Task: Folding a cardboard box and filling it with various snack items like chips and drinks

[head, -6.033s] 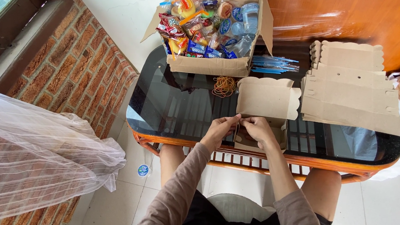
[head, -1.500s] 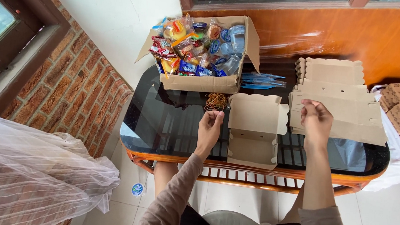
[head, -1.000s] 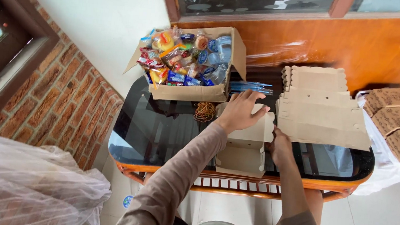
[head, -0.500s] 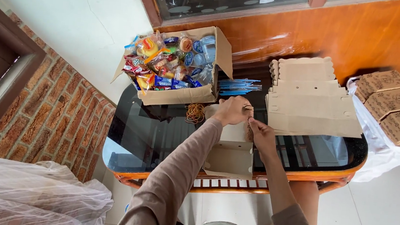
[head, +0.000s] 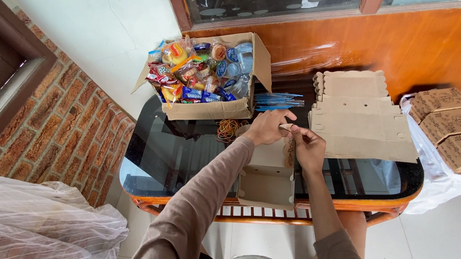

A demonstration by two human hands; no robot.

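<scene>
Snack carton behind the small box, flat cardboard stack to its right. Left hand & right hand both pinched its top flap, fingers narrow.

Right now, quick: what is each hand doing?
Left hand: closed, pinching the cardboard box's top flap.
Right hand: closed, pinching the same flap from the other side.

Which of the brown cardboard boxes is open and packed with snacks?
The big carton at the table's far left corner, flaps up, full of colourful packets. The small box between both hands is empty, and the printed boxes on the right are closed.
</scene>
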